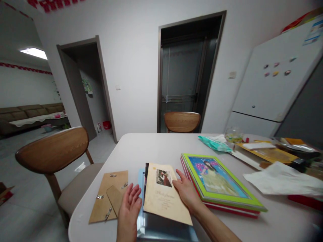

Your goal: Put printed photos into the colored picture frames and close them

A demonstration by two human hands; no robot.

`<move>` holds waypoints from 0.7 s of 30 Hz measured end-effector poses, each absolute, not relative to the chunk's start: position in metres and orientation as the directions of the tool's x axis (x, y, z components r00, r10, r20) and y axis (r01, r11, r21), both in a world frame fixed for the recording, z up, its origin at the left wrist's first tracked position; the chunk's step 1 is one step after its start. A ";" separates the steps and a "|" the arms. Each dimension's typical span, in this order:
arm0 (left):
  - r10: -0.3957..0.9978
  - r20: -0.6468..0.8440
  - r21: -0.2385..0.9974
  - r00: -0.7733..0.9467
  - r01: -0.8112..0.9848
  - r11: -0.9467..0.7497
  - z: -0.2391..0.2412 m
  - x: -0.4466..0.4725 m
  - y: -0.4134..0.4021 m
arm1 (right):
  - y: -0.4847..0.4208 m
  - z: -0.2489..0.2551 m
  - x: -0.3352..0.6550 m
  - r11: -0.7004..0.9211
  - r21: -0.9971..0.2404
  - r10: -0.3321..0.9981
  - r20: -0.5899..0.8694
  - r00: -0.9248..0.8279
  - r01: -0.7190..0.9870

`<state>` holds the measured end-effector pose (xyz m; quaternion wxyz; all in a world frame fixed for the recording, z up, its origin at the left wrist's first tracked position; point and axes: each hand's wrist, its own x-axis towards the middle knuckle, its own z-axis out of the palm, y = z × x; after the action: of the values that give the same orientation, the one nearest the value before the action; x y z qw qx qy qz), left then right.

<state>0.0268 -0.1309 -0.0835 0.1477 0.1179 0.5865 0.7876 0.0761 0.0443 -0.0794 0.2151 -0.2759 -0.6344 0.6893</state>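
Right grip (187, 192): fingers spread flat, pinching nothing. The fingertips lie on the right edge of the cream insert card (165, 195), probably to steady it where it rests.

Left grip (130, 205): open and empty, palm turned toward the card, fingers loosely fanned. It sits just beside the card's left edge; contact can't be told.

The card lies face up and slightly tilted, with a small photo print near its top. It rests on a pale blue frame (161, 232) at the near edge of the tabletop (151, 144). Glazing shows below the card; nothing else is visible in the frame.

Left: a brown backing board (107, 198) lies flat with clips and stand flap upward, apart from the frame. The frame is likely open-backed.

Right, just beside the right grip: a stack of frames (219, 183). The green one on top holds a picture of a figure in a dress, with red edges beneath.

Far right: a glass bowl (234, 135), contents too small to tell. Near it are a teal bag (214, 144) and a white paper sheet (282, 178).
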 end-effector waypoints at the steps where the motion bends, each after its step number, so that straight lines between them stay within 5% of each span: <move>1: 0.382 0.025 0.975 -0.924 -0.062 -0.214 -0.084 0.023 -0.134 | 0.051 -0.080 0.078 -0.034 -0.995 0.650 -0.093 -0.754 0.094; 4: 0.471 0.102 0.989 -0.876 0.139 0.043 -0.092 0.017 -0.140 | 0.063 -0.088 0.079 0.158 -0.974 0.645 -0.023 -0.764 0.163; 7: 0.582 0.253 0.878 -0.773 0.436 0.197 -0.107 0.021 -0.142 | 0.060 -0.098 0.076 0.313 -0.927 0.668 0.060 -0.742 0.207; 15: 0.759 0.490 0.473 -0.430 0.862 0.184 -0.139 0.018 -0.142 | 0.037 -0.087 0.075 0.706 -0.627 0.538 0.171 -0.825 0.330; 21: 0.839 0.487 0.180 -0.244 0.968 0.177 -0.146 0.012 -0.143 | 0.029 -0.087 0.082 0.869 -0.317 0.461 0.237 -0.855 0.381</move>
<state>0.0117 -0.1435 -0.1464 -0.1397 0.5986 0.7543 0.2304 0.0824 0.0287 -0.0865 0.1543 -0.2206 -0.9542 0.1302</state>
